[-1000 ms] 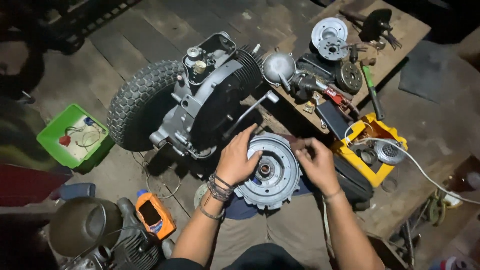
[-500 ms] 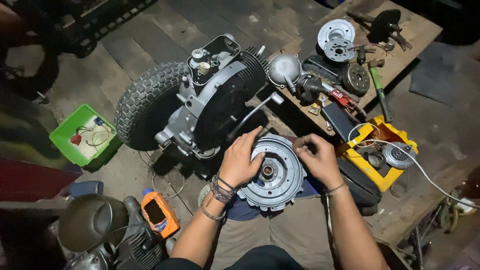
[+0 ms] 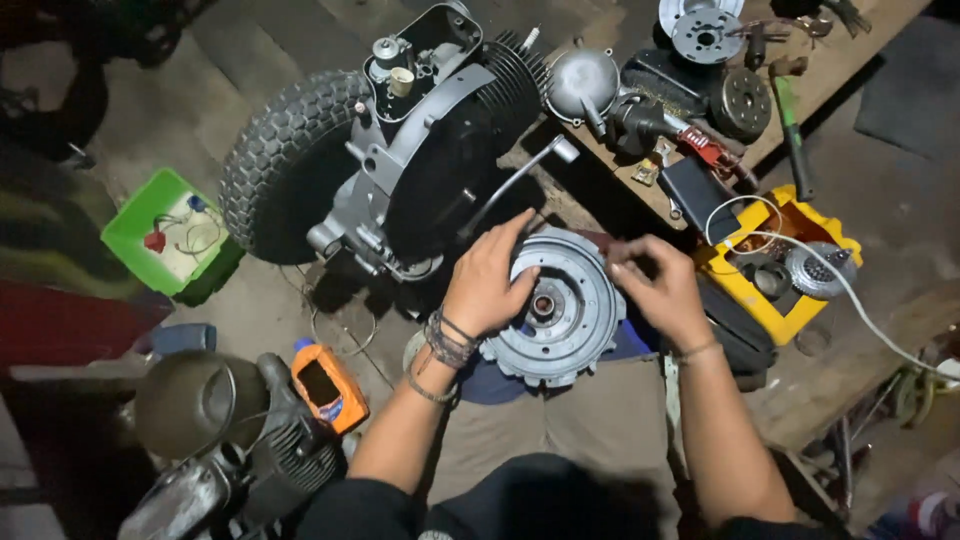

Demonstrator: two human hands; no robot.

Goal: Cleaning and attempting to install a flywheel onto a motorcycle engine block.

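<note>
My left hand (image 3: 490,285) holds the round grey wheel part (image 3: 560,310) steady on my lap, my right hand (image 3: 660,295) pinches something tiny, so next I need careful fingers.

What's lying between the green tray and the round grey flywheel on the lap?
Head view: the engine block with its knobbly tyre lies between green tray and flywheel.
</note>
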